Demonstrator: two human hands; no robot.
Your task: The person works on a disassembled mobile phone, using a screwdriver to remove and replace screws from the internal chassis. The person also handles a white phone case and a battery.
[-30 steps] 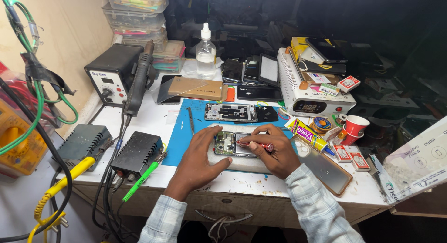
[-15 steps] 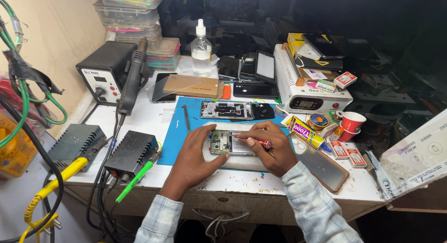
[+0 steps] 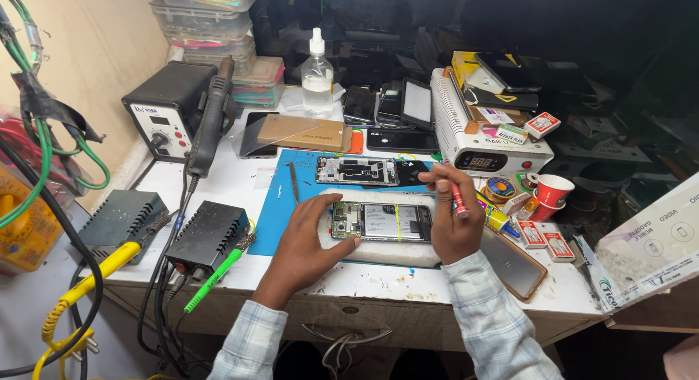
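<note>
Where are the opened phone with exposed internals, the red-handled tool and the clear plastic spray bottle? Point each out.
opened phone [image 3: 381, 221], head view, on its battery.
red-handled tool [image 3: 459, 200], head view, on its handle.
clear spray bottle [image 3: 317, 81], head view, on its body.

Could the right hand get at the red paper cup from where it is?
Probably yes. The right hand holds a red tool beside the opened phone, and the red cup stands just to its right. Only small tubes lie between, nothing tall blocks the way.
</note>
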